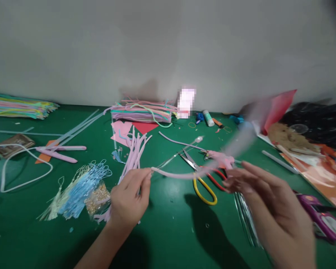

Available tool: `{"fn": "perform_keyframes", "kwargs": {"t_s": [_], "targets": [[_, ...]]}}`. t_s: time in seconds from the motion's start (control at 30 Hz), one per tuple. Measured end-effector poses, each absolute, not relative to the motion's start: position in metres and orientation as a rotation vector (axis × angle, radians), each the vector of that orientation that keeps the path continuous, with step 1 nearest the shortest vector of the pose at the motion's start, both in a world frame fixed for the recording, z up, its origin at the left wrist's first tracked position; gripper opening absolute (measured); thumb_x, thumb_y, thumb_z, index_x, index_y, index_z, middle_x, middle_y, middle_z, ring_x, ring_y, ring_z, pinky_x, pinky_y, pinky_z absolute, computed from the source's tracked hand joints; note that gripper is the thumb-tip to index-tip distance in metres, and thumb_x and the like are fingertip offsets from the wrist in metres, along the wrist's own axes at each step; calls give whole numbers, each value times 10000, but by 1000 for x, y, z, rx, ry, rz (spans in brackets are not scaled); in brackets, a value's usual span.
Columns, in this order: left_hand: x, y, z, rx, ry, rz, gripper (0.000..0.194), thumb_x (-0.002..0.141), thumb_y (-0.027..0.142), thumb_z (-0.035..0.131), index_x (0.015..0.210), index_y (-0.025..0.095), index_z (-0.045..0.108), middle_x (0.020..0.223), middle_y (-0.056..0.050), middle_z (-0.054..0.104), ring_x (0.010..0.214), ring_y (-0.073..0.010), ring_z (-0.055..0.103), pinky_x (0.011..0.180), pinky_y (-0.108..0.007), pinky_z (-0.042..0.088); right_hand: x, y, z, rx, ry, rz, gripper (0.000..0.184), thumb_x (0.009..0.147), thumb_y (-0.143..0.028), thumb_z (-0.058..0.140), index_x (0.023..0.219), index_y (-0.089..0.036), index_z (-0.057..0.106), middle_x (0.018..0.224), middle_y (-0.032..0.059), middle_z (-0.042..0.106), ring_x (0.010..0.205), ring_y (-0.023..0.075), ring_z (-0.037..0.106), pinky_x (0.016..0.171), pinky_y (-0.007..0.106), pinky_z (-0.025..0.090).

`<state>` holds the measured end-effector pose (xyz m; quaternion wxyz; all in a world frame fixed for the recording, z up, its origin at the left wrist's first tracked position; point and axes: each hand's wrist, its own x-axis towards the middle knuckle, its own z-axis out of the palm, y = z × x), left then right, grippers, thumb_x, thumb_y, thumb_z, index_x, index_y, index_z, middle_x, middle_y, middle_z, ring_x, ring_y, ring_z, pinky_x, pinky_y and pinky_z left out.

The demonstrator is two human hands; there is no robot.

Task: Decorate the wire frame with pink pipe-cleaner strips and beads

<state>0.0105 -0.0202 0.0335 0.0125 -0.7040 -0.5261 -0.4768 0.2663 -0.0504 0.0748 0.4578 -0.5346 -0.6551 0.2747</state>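
Note:
My left hand [131,196] is closed in a pinch on one end of a pale pink pipe cleaner [176,175]. The pipe cleaner bows toward the right, and its far part smears upward in motion. My right hand [268,209] is beside it at the right, fingers loosely bent and apart, with nothing visibly in them. Between the hands lie scissors [204,188] with one yellow and one red handle. Behind my left hand is a bunch of lilac pipe cleaners [134,149]. A pink glue gun [220,158] lies past the scissors, partly hidden by the blur.
Blue and cream tassels [81,194] and a bag of gold beads [98,200] lie left. Pipe cleaner bundles [142,114] line the wall. Wire stems [246,220], a purple device [324,220] and orange wrapping paper [313,175] are at right. A white cord [25,185] loops at far left.

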Motion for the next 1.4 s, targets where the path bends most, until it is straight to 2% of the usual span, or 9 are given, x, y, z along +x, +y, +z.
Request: {"fn": "perform_keyframes", "kwargs": {"t_s": [0.07,0.1,0.2,0.37,0.5,0.63,0.97,1.27,1.4], "targets": [[12,-20,34,-2178,-1467,-1353,180,849,72,600,967,191,668,824,-38,754,742,-159,718,673,-227,548,262,-45,86,-1365,-1505,905,275,962,-324,492,1187,-280,644,1070,104,715,870,211,706,745,327,597],[12,-20,34,-2168,-1416,-1320,188,843,61,606,972,185,664,820,-42,756,733,-159,718,665,-225,544,255,-41,89,-1327,-1454,1138,293,953,-404,497,1082,-233,696,997,121,734,832,219,713,698,319,602],[13,-20,34,-2157,-1323,-1248,219,828,38,629,1009,158,654,829,-67,758,723,-167,718,659,-234,535,228,-23,85,-1116,-1107,1827,439,942,-517,464,998,-157,709,920,136,749,750,197,722,626,285,589],[12,-22,34,-2217,-1231,-1178,215,841,50,607,1037,124,656,828,-92,757,703,-179,721,652,-242,528,201,0,68,-950,-784,2283,483,871,-582,540,864,-125,695,807,92,739,599,135,696,484,192,521],[15,-22,33,-2185,-1308,-1230,200,844,56,616,1016,151,654,819,-67,759,708,-164,720,645,-228,516,192,3,67,-995,-908,2201,317,773,-435,735,846,-134,670,594,-13,658,446,67,582,434,150,448],[17,-23,36,-2198,-1514,-1370,181,860,63,585,967,187,660,822,-36,751,735,-151,712,662,-218,531,174,-3,64,-1046,-973,2027,341,756,-462,741,815,-140,644,455,-83,518,342,26,407,362,136,321],[19,-16,43,-1986,-2372,-2305,89,823,254,659,834,172,692,732,-6,707,451,-91,596,407,-171,500,142,-19,51,-1289,-1239,1484,263,872,-433,592,846,-183,670,639,-8,634,485,87,550,464,197,474],[26,-15,58,-1494,-2776,-3078,193,757,328,738,821,169,648,746,-23,681,710,-157,685,587,-219,567,135,-36,38,-1252,-1380,871,188,903,-271,586,977,-233,754,883,70,732,755,170,671,699,300,568],[27,-19,63,-1563,-2806,-3108,198,776,351,725,808,175,640,819,-49,699,804,-183,693,680,-272,583,150,-31,34,-1249,-1329,1051,176,881,-326,626,933,-238,770,782,42,672,554,120,593,498,251,505]]}}
